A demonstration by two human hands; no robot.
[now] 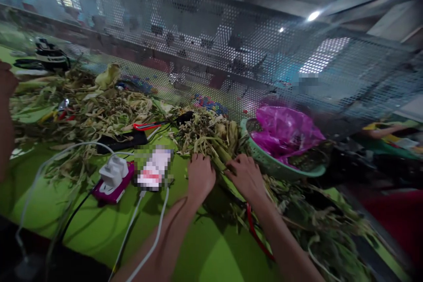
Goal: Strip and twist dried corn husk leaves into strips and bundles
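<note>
On the green table, my left hand (201,176) reaches into the near edge of a heap of dry, yellowish plant stems and leaves (201,132). Its fingers curl down over the stems, and their tips are partly hidden. To the right, my right hand (247,176) bends its fingers and thumb around a thick, pale green stalk (222,152). That stalk slants between both hands. Close to my right hand stands a green basket (284,174) with a shiny magenta plastic bag (287,132) in it.
A phone (155,169) with white cables lies left of my hands, beside a purple power strip (115,187) with white plugs. A perforated metal screen (198,44) runs behind. Another person's arm (6,119) shows at the left edge. Red-handled tools (142,127) lie among the leaves.
</note>
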